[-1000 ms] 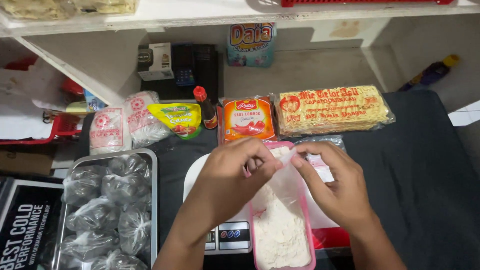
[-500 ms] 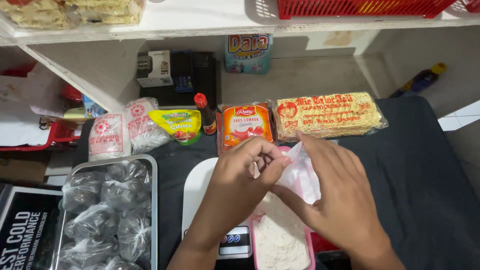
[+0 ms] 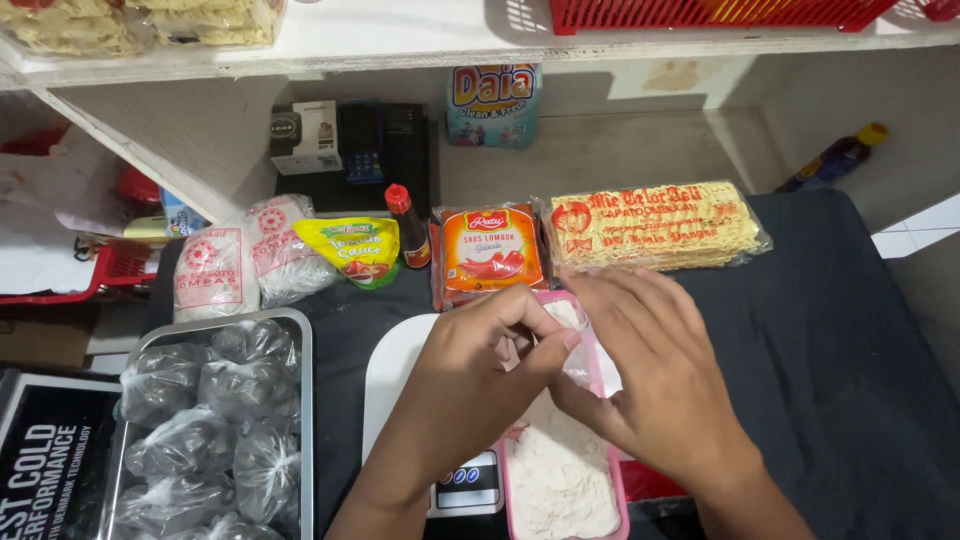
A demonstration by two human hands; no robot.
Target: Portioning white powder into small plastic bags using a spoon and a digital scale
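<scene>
Since earlier frame: right hand lowered, now covering the clear plastic bag, mostly hidden. Left hand fingers pinched on bag's edge above pink flour container; right grip unreadable.

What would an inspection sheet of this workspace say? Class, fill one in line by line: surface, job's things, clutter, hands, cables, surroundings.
Surface: black cloth over the counter.
Job's things: clear plastic bag pinched over a pink tub of white powder; white scale beneath.
Clutter: metal tray of tied bags, noodle pack, orange sauce pack, sauce bottle.
Hands: left hand and right hand both grip the bag.
Cables: nothing seen.
Surroundings: white shelf, red basket above.
</scene>
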